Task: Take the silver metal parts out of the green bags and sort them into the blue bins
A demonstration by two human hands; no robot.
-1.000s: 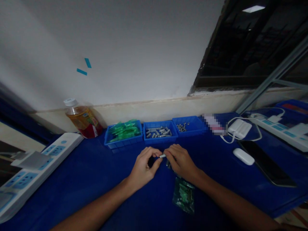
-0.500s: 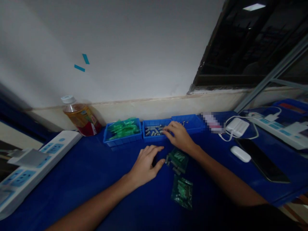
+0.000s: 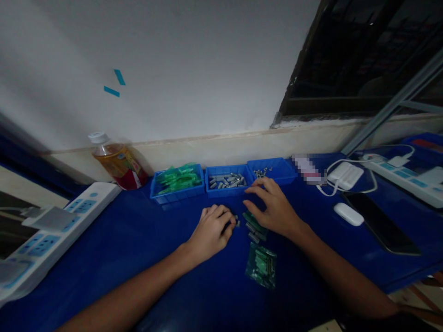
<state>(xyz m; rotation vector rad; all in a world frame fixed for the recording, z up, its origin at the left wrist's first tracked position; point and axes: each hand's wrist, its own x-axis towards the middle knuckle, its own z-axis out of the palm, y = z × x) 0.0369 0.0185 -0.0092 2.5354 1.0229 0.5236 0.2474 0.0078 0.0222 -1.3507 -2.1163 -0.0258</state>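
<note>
My left hand [image 3: 212, 228] rests on the blue table with its fingers curled in, its fingertips at a few small grey metal parts [image 3: 236, 220]; whether it grips one is hidden. My right hand [image 3: 273, 205] hovers with fingers spread just in front of the middle blue bin of grey metal sleeves [image 3: 226, 180], above a small green packet [image 3: 255, 224]. It holds nothing that shows. A second clear bag of green parts [image 3: 261, 265] lies nearer to me. Left of the middle bin stands a bin of green plastic pieces [image 3: 177, 180], right of it a bin of small screws [image 3: 270, 169].
A drink bottle [image 3: 116, 161] stands at the wall on the left. A white power strip [image 3: 51, 230] lies along the left edge. On the right lie a white charger with cable [image 3: 345, 175], a white earbud case [image 3: 348, 214], a dark phone [image 3: 380, 223] and another power strip [image 3: 411, 182].
My right hand left my left hand, reached to the middle bin, and has drawn back slightly with spread fingers. My left hand let its pinch go and now curls near loose grey parts.
</note>
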